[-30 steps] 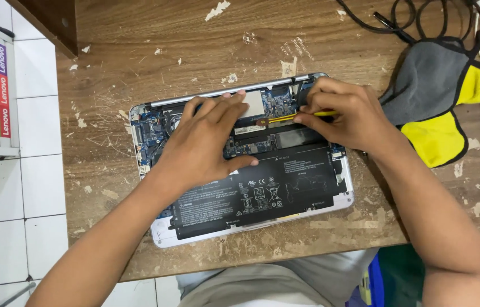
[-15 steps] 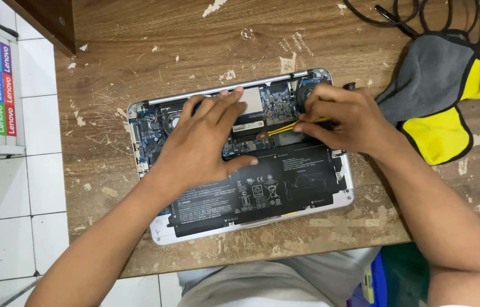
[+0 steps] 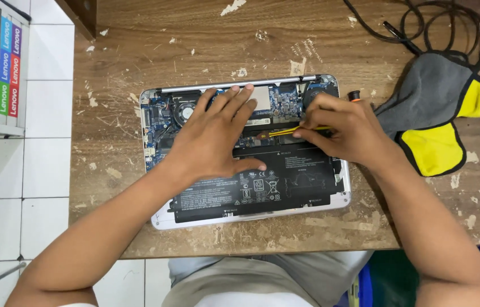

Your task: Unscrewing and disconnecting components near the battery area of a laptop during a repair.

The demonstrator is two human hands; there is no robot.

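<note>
An opened silver laptop (image 3: 331, 207) lies bottom-up on the wooden table, its blue circuit board (image 3: 160, 122) and flat black battery (image 3: 285, 182) exposed. My left hand (image 3: 214, 139) rests flat on the board and the battery's upper edge, fingers spread, holding nothing. My right hand (image 3: 345, 131) pinches a thin yellow tool (image 3: 291, 131). The tool's tip points left and touches the seam between board and battery, close to my left hand's fingers.
A grey and yellow cloth (image 3: 441, 113) lies right of the laptop. Black cables (image 3: 422, 28) coil at the far right. A small orange and black part (image 3: 355, 95) sits by the laptop's corner. White shelving with coloured labels (image 3: 7, 65) stands left, over a tiled floor.
My right hand has slid a little left and down along the board, bringing the yellow tool's tip onto the seam above the battery. My left hand stays pressed on the laptop.
</note>
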